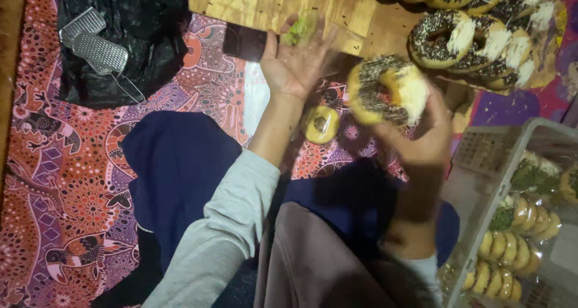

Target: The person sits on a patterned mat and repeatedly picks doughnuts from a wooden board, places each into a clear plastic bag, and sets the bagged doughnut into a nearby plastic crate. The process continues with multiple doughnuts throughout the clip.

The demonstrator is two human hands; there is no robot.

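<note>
We see our right hand (421, 142) gripping one doughnut (387, 90), sprinkled dark on one side and white on the other, held up above the patterned cloth (66, 163). Our left hand (296, 58) is spread open, palm up, with one small clump of green crumbs (298, 30) on the fingertips, over the edge of the wooden board (265, 4). One small plain ring (321, 124) lies on the cloth just below the left wrist. On the board we count roughly seven finished doughnuts in a curved row (481, 31), though the overlap blurs the count. Two metal graters (96, 40) rest on one black bag (138, 19) at the upper left. One grey crate (481, 157) at the lower right holds about ten plain rings (512, 254), plus some green-topped ones we cannot count.
</note>
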